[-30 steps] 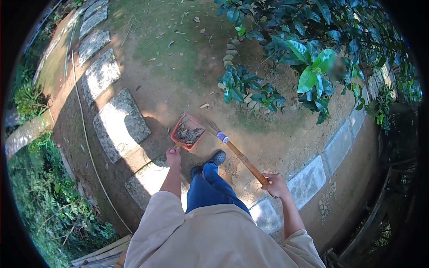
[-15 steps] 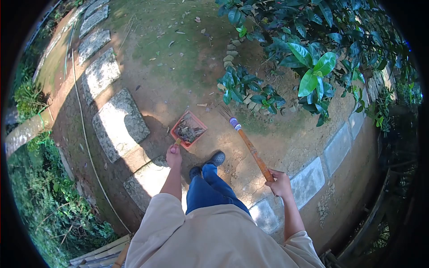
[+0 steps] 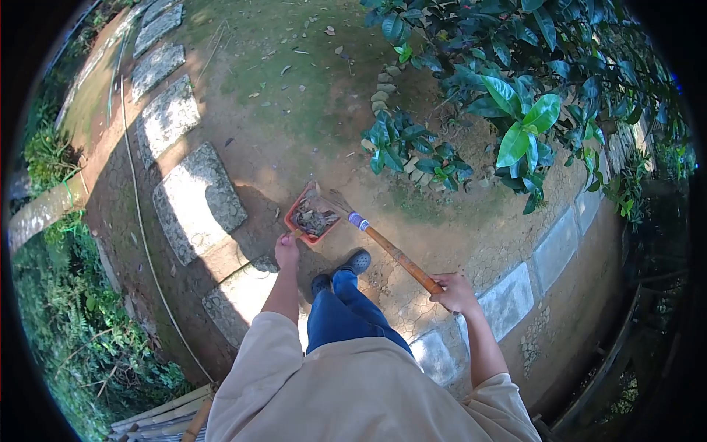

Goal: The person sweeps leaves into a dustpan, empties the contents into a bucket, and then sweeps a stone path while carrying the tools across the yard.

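Observation:
My left hand [image 3: 287, 250] is closed round the short handle of a red dustpan [image 3: 322, 236], low over the dirt in front of my feet. Dry leaves and debris [image 3: 312, 218] lie heaped inside the pan. A broom [image 3: 398, 255] with a brown stick handle and purple binding is gripped near its upper end by my right hand [image 3: 455, 292]. Its thin bristles [image 3: 335, 202] reach left and overlap the dustpan's right rim in this view.
Stone slabs [image 3: 197, 200] form a path on the left, beside a long thin hose or cord [image 3: 140, 214]. A leafy bush [image 3: 515, 125] overhangs the upper right, edged by small stones [image 3: 383, 92]. Grey paving blocks [image 3: 508, 300] line the right.
The broom's bristles have swung left and down, from apart from the dustpan to over its right rim. The dustpan has barely moved.

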Available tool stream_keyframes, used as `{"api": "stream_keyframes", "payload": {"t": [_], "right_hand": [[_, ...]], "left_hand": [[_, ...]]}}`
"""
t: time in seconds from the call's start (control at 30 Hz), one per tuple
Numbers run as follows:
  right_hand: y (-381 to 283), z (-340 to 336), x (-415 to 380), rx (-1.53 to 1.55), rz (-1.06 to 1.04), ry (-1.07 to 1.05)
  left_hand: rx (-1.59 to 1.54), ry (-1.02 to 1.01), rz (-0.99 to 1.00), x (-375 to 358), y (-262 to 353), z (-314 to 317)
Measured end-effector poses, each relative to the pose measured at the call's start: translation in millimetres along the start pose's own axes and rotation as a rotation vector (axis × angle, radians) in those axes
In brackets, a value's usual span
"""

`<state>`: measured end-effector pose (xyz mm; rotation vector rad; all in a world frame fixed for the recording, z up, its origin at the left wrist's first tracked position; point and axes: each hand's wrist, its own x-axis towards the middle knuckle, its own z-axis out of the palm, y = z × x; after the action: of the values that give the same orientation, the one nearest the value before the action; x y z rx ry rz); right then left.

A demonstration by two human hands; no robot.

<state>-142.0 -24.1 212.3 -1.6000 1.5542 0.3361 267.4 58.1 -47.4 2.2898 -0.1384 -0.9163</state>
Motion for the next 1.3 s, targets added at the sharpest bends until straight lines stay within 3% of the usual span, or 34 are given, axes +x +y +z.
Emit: {"api": "stream_keyframes", "payload": {"t": [0.23,0.4,0.5,0.77,1.03,1.3], "right_hand": [[-24.6,-17.8,-43.7,0.111,0.022,0.05],[-2.7,-4.7,-11.1,0.046,-0.099,0.24],[-20.8,-17.4,4.9,-0.019,-0.004,0.225],[-12.4,-28.8,72.9,-0.066,-0.041,0.305],[-15.4,-44.5,104.3,-0.1,-0.072,0.076],[-8.5,-92.6,15.3,0.014,-0.067,-0.104]], "left_hand": [[-0.105,0.055,-0.012,-1.8,-16.3,-7.9],[-0.083,0.08,-0.009,-9.8,-5.8,-11.6],[-0.077,0.086,0.006,-6.9,-5.8,-9.2],[-0.149,0.069,-0.025,4.1,-19.2,0.0],[-0.118,0.09,-0.014,-7.3,-13.8,1.5],[-0.271,0.061,-0.046,14.6,-56.1,18.9]]}}
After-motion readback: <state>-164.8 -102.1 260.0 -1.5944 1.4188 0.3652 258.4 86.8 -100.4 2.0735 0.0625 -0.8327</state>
